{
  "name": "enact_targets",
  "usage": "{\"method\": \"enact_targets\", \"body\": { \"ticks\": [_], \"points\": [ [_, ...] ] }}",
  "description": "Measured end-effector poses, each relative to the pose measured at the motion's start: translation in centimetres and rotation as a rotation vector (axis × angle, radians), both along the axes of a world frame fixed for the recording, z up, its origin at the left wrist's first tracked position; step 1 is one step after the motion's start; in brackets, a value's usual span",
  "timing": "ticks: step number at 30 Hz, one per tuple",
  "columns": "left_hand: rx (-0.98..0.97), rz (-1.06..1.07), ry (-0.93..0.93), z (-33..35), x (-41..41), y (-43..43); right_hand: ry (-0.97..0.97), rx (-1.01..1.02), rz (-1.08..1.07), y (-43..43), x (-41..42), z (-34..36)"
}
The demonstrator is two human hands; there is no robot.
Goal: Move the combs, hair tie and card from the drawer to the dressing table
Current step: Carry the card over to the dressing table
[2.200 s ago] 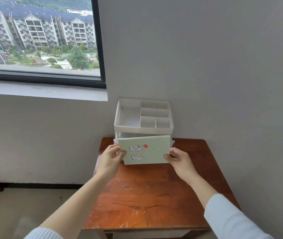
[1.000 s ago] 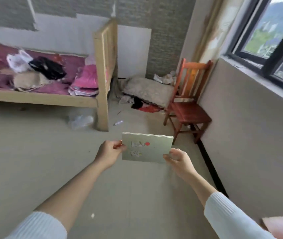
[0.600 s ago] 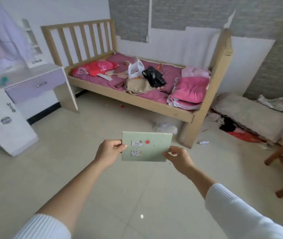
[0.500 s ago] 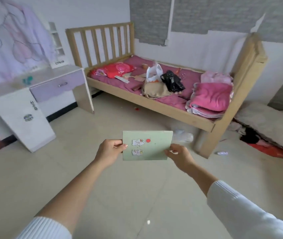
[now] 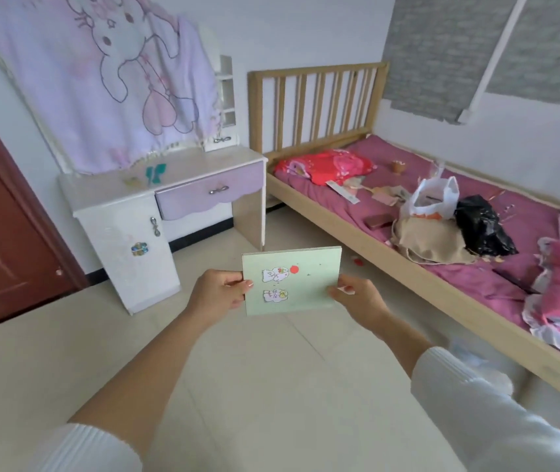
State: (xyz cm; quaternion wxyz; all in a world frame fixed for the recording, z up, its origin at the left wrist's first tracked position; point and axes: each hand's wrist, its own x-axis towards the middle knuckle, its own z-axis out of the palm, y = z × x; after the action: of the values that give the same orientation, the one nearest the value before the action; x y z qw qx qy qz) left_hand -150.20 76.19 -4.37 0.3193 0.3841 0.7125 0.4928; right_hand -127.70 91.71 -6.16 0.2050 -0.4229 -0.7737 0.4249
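I hold a pale green card [image 5: 302, 279] with small cartoon stickers and a red dot out in front of me, above the floor. My left hand [image 5: 217, 294] pinches its left edge and my right hand [image 5: 357, 299] pinches its right edge. The white and lilac dressing table [image 5: 200, 165] stands ahead on the left, some way off. On its top lie teal combs [image 5: 155, 173] and a small pale item [image 5: 131, 181] that is too blurred to name. The drawer unit is out of view.
A wooden bed [image 5: 442, 287] with a pink sheet, bags and clutter runs along the right. A dark red door [image 5: 2, 240] is at the far left. A lilac rabbit cloth [image 5: 108, 73] hangs over the dressing table's mirror. Tiled floor [image 5: 254, 386] lies between me and the dressing table.
My view has swung from the small wooden table with the drawer unit, round past the chair and bed, to the dressing table. Both hands have kept hold of the card throughout.
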Motion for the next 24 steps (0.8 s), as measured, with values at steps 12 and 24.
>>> {"method": "enact_targets", "body": {
  "ticks": [12,24],
  "points": [
    [0.130,0.219,-0.082,-1.6,-28.9,14.1,0.278,-0.411,-0.081,15.9,-32.2,-1.1],
    [0.175,0.472,-0.577,-4.5,-48.5,29.3,0.517,-0.854,-0.037,27.6,-59.4,-4.0]
  ]
}}
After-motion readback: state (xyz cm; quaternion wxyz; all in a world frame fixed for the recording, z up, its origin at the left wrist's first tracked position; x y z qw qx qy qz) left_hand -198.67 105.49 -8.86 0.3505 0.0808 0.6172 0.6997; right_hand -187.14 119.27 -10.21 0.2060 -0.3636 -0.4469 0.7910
